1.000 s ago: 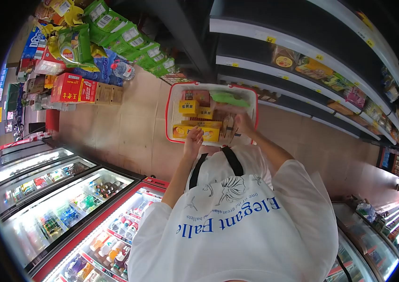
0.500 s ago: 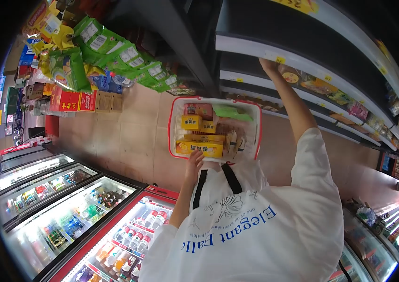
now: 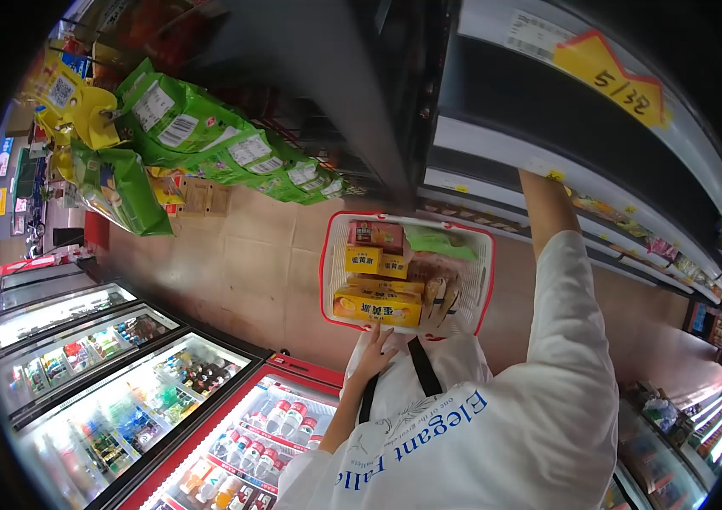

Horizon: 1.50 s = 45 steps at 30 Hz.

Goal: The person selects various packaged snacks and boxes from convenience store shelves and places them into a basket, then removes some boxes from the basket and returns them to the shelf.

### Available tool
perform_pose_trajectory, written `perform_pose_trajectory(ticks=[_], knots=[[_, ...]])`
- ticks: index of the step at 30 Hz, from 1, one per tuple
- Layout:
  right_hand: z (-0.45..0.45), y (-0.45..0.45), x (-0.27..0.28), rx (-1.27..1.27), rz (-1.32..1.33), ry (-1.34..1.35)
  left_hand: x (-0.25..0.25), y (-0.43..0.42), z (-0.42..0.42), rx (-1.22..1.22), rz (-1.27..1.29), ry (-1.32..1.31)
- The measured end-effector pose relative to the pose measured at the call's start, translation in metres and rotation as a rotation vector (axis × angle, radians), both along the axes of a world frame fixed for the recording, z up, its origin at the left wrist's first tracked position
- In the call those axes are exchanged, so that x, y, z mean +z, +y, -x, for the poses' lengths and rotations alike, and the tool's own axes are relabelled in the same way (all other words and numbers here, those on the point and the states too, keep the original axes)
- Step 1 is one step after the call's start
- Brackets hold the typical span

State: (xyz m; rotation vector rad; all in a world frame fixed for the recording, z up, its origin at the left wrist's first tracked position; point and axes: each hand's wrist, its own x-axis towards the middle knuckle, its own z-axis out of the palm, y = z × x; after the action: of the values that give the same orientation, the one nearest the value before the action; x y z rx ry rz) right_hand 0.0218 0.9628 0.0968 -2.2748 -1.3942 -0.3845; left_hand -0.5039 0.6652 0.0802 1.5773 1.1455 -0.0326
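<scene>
A white shopping basket with a red rim (image 3: 322, 272) is in front of my body. In it are yellow boxes (image 3: 376, 308), a red-pink box (image 3: 375, 234), a green pack (image 3: 440, 241) and clear-wrapped brown packs (image 3: 441, 297). My left hand (image 3: 373, 350) is at the basket's near rim, fingers apart, fingertips by the front yellow box; I cannot tell if it presses the rim. My right arm reaches in beneath a shelf edge (image 3: 497, 151). Only the wrist end of my right hand (image 3: 545, 189) shows; its fingers are hidden by the shelf.
Green snack bags (image 3: 199, 127) hang at upper left from a dark rack. Price tags, one a large yellow tag (image 3: 611, 78), line the shelves on the right. A lit drinks fridge (image 3: 250, 442) and glass-fronted coolers (image 3: 131, 408) stand at lower left. Tiled floor (image 3: 242, 280) lies between.
My right arm has gone further in under the shelf, hiding the hand. The shelves look closer and lower. The basket and my left hand appear lower and slightly right in view.
</scene>
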Motion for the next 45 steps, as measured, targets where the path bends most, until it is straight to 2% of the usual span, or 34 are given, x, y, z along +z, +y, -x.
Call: perform_pose_trajectory(ticks=[5, 10, 20, 22, 26, 27, 29, 30, 31, 33, 35, 37, 39, 40, 41, 42, 43, 45], knots=[[0.003, -0.003, 0.007, 0.027, 0.018, -0.005, -0.005, -0.004, 0.001, 0.076, 0.076, -0.034], [0.018, -0.017, 0.021, 0.085, 0.029, -0.005, -0.006, 0.002, 0.002, 0.026, -0.003, -0.022], [0.103, -0.081, 0.043, 0.284, 0.149, 0.047, -0.023, -0.004, -0.001, 0.095, -0.032, -0.023], [0.113, -0.094, 0.029, 0.149, 0.197, 0.129, -0.021, 0.002, -0.007, 0.175, -0.040, -0.002], [0.122, -0.123, 0.040, 0.216, 0.186, 0.171, 0.000, 0.022, -0.031, 0.230, -0.157, -0.149], [0.125, -0.132, 0.047, 0.205, 0.188, 0.166, 0.012, 0.028, -0.038, 0.281, -0.075, -0.229], [0.135, -0.148, 0.067, 0.225, 0.211, 0.410, 0.020, 0.033, -0.051, 0.317, 0.011, -0.315], [0.139, -0.158, 0.064, 0.287, 0.081, 0.430, 0.021, 0.036, -0.056, 0.307, 0.052, -0.421], [0.154, -0.174, 0.079, 0.271, 0.063, 0.453, 0.023, 0.040, -0.062, 0.295, 0.093, -0.524], [0.177, -0.202, 0.084, 0.243, 0.130, 0.619, 0.033, 0.042, -0.075, 0.302, 0.159, -0.590], [0.208, -0.238, 0.084, 0.324, 0.048, 0.752, 0.052, 0.044, -0.086, 0.306, 0.235, -0.642], [0.238, -0.275, 0.089, 0.336, 0.230, 0.931, 0.065, 0.040, -0.091, 0.425, 0.466, -0.644], [0.263, -0.304, 0.079, 0.506, 0.197, 0.964, 0.055, 0.038, -0.098, 0.420, 0.483, -0.666], [0.271, -0.315, 0.079, 0.481, 0.188, 0.971, 0.047, 0.036, -0.099, 0.441, 0.503, -0.547], [0.277, -0.325, 0.080, 0.554, 0.182, 0.826, 0.040, 0.033, -0.099, 0.458, 0.518, -0.429], [0.280, -0.333, 0.083, 0.624, 0.177, 0.676, 0.046, 0.034, -0.095, 0.420, 0.511, -0.474], [0.279, -0.339, 0.083, 0.597, 0.169, 0.678, 0.043, 0.036, -0.094, 0.394, 0.518, -0.466], [0.275, -0.347, 0.082, 0.441, 0.130, 1.068, 0.035, 0.039, -0.095, 0.655, 0.843, -0.675]])
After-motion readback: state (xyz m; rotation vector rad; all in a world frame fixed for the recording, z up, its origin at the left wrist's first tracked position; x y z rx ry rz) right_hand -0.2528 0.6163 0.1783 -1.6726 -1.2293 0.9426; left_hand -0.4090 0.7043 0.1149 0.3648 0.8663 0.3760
